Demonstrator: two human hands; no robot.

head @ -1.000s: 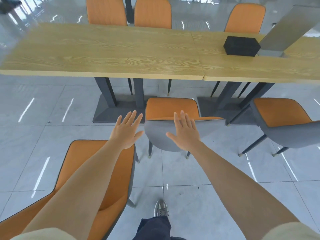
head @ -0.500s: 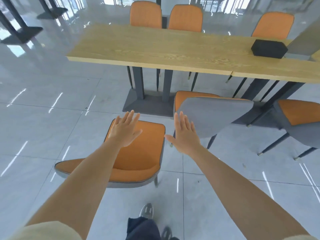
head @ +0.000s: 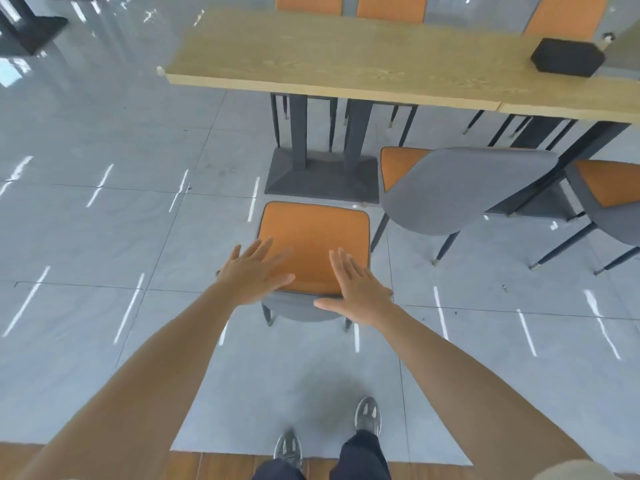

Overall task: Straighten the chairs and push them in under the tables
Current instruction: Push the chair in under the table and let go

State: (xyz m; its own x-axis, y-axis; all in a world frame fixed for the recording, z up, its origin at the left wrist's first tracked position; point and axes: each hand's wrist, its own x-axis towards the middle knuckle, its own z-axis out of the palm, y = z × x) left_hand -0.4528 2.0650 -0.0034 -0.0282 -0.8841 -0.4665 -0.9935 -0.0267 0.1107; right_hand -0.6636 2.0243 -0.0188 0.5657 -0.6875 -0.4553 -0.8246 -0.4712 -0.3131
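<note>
No text, label, brand, number or sign can be read anywhere in the frame. The black box [head: 568, 57] at the upper right shows only a plain dark face, and the shoes [head: 367, 414] at the bottom edge are too blurred for any mark to be made out.

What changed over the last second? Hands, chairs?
The person has shifted left. Both hands, earlier held out toward the grey-backed chair, are now spread over the back edge of the end chair. The left hand and right hand are open, and contact is unclear. Nothing was taken hold of. The chairs, the table and the black box seem unmoved.
</note>
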